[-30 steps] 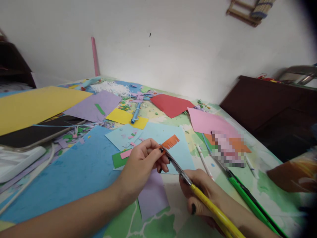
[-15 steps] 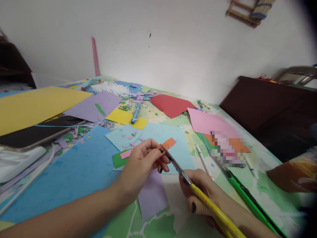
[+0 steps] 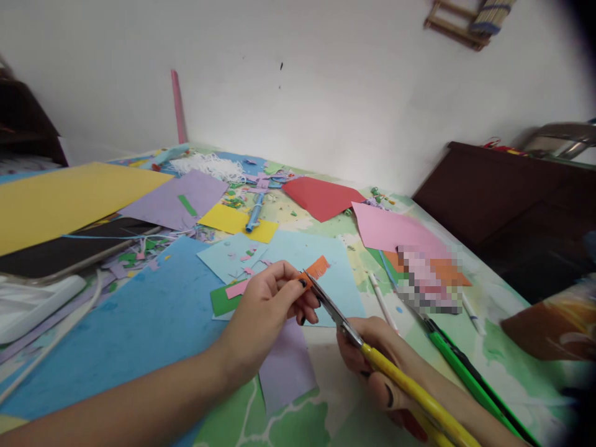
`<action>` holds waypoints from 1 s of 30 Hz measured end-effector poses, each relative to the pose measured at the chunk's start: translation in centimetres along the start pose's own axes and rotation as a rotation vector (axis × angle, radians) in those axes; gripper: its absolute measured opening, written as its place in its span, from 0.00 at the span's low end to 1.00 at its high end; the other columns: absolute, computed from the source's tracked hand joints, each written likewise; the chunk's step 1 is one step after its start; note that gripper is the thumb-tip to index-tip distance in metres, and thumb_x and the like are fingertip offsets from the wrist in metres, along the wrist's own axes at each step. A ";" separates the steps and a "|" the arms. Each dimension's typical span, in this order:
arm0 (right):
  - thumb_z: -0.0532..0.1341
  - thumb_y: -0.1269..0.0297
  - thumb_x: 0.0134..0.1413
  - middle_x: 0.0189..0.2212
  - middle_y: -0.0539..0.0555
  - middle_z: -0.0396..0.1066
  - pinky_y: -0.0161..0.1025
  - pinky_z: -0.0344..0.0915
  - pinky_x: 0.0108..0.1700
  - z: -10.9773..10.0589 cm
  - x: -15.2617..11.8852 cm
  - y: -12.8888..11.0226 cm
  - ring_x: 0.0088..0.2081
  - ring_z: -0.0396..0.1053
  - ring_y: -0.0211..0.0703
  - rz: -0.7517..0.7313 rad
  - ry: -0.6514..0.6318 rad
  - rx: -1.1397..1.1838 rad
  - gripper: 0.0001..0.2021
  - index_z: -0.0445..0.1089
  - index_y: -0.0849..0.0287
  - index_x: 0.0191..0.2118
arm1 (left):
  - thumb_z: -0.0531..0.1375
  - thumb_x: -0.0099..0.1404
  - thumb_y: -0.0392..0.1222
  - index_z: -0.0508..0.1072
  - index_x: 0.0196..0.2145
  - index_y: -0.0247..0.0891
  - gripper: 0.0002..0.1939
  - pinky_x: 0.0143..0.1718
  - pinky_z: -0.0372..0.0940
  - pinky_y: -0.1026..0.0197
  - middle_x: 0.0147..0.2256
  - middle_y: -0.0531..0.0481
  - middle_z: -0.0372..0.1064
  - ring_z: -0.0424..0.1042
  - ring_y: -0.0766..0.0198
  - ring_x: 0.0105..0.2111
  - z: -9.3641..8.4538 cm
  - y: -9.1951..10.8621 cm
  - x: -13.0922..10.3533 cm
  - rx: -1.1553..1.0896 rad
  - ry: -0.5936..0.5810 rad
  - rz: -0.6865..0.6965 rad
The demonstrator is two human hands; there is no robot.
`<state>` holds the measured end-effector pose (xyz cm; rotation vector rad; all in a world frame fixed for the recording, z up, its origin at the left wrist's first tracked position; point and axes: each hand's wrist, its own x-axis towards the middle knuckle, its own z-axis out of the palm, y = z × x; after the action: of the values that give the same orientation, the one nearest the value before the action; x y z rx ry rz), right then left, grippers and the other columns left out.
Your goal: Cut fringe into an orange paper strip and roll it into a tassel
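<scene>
Between its thumb and fingers, my left hand (image 3: 274,298) pinches a small orange paper strip (image 3: 320,267) whose far edge is cut into a fringe. My right hand (image 3: 377,354) is closed around yellow-handled scissors (image 3: 344,326). Their metal blades point up and left, with the tips at the strip, close to my left thumb. Beneath the strip lies a light blue paper sheet (image 3: 342,298). A green paper piece (image 3: 223,301) with a pink strip (image 3: 236,289) on it sits left of my left hand, and a purple paper (image 3: 288,372) lies below it.
Left are a blue sheet (image 3: 139,323), a phone (image 3: 84,245) and a yellow sheet (image 3: 69,198). Paper scraps and white shreds (image 3: 209,166) lie farther back. Right are a green box cutter (image 3: 470,375), a white marker (image 3: 383,301) and a pink sheet (image 3: 395,230).
The scissors' yellow handles and my right thumb have shifted slightly right and down. The fringe on the orange strip shows more separated cuts. My left hand stays put.
</scene>
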<state>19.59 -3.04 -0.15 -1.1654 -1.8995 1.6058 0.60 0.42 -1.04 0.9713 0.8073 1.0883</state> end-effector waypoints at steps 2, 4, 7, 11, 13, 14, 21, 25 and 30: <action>0.60 0.32 0.37 0.21 0.44 0.49 0.27 0.51 0.13 0.2 -0.1 -0.5 0.19 0.54 0.31 0.033 -0.003 0.060 0.30 0.52 0.56 0.27 | 0.53 0.61 0.34 0.65 0.26 0.36 0.06 0.26 0.58 0.64 0.22 0.55 0.69 0.67 0.70 0.21 0.0 0.0 0.0 0.001 0.002 0.001; 0.61 0.33 0.37 0.21 0.43 0.48 0.26 0.50 0.12 0.5 -0.3 -1.0 0.17 0.52 0.29 0.068 -0.008 0.101 0.30 0.52 0.56 0.27 | 0.53 0.61 0.34 0.65 0.26 0.36 0.06 0.26 0.58 0.64 0.22 0.55 0.69 0.67 0.70 0.21 0.0 0.0 0.1 0.002 0.004 0.002; 0.62 0.35 0.39 0.22 0.42 0.48 0.26 0.49 0.11 0.7 -0.6 -1.4 0.15 0.48 0.25 0.103 0.015 0.116 0.29 0.52 0.56 0.28 | 0.54 0.61 0.35 0.65 0.26 0.36 0.06 0.26 0.58 0.64 0.22 0.54 0.69 0.68 0.69 0.22 0.1 0.0 0.1 0.001 0.006 0.000; 0.62 0.40 0.43 0.21 0.41 0.48 0.25 0.48 0.11 0.8 -0.8 -1.3 0.14 0.47 0.24 0.132 0.021 0.154 0.26 0.52 0.56 0.29 | 0.54 0.60 0.35 0.64 0.26 0.36 0.05 0.26 0.58 0.64 0.22 0.54 0.69 0.68 0.69 0.22 0.1 0.2 0.0 -0.009 0.008 -0.007; 0.63 0.41 0.44 0.20 0.41 0.48 0.25 0.47 0.11 0.7 -0.8 -1.1 0.14 0.47 0.24 0.129 0.018 0.163 0.25 0.52 0.57 0.28 | 0.54 0.60 0.35 0.64 0.26 0.37 0.05 0.26 0.58 0.64 0.22 0.54 0.69 0.67 0.69 0.22 0.1 0.2 0.0 -0.010 0.007 -0.004; 0.63 0.41 0.43 0.20 0.41 0.48 0.25 0.47 0.12 0.7 -0.8 -1.0 0.14 0.46 0.24 0.125 0.020 0.162 0.26 0.52 0.57 0.27 | 0.54 0.60 0.35 0.64 0.26 0.37 0.06 0.26 0.58 0.64 0.22 0.54 0.69 0.67 0.69 0.22 0.1 0.2 0.0 -0.009 0.007 -0.003; 0.65 0.45 0.44 0.22 0.42 0.49 0.26 0.45 0.15 0.7 -0.6 -0.2 0.17 0.45 0.25 0.078 0.073 0.154 0.24 0.53 0.58 0.26 | 0.54 0.60 0.35 0.64 0.26 0.37 0.05 0.26 0.58 0.64 0.22 0.54 0.70 0.67 0.69 0.21 0.1 0.1 0.1 -0.022 0.009 -0.006; 0.63 0.45 0.46 0.23 0.44 0.48 0.27 0.45 0.17 0.6 -0.5 -0.2 0.20 0.46 0.28 0.068 0.061 0.103 0.23 0.54 0.58 0.27 | 0.55 0.60 0.35 0.64 0.26 0.37 0.05 0.26 0.58 0.64 0.22 0.54 0.69 0.67 0.69 0.21 0.1 0.2 0.1 -0.020 0.010 -0.007; 0.61 0.42 0.47 0.23 0.44 0.47 0.28 0.42 0.17 0.5 -0.4 -0.3 0.20 0.45 0.28 0.058 0.014 0.104 0.24 0.52 0.58 0.26 | 0.55 0.59 0.36 0.64 0.25 0.37 0.06 0.26 0.58 0.64 0.21 0.53 0.69 0.67 0.69 0.21 0.2 0.5 0.0 -0.014 0.016 -0.018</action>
<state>19.40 -3.67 0.11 -1.1955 -1.7653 1.7010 0.58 0.42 -0.56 0.9434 0.8190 1.0854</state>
